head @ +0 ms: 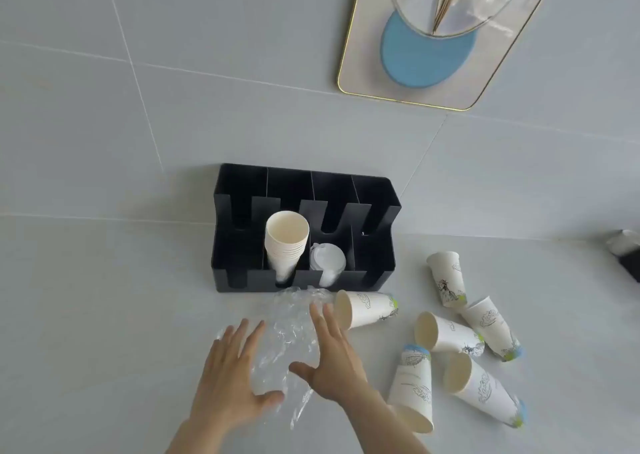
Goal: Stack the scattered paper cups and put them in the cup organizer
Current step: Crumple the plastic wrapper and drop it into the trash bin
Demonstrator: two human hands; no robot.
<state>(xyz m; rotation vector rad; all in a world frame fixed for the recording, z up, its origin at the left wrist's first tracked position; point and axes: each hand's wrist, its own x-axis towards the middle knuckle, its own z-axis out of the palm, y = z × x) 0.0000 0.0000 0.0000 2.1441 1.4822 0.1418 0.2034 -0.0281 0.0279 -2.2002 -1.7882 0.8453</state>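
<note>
A black cup organizer [239,245] stands on the grey counter, with a stack of plain paper cups [285,242] in its second slot and white lids [327,263] in the third. Several printed paper cups lie on their sides to the right; the nearest cup [370,308] lies just in front of the organizer. My left hand [230,381] and my right hand [334,360] are both spread flat with fingers apart, on either side of a crumpled clear plastic wrapper [287,332]. Neither hand grips anything.
A gold-rimmed tray [356,72] with a blue coaster and a glass vase sits at the back right. A dark object [628,259] pokes in at the right edge. More printed cups [446,335] cluster at the front right.
</note>
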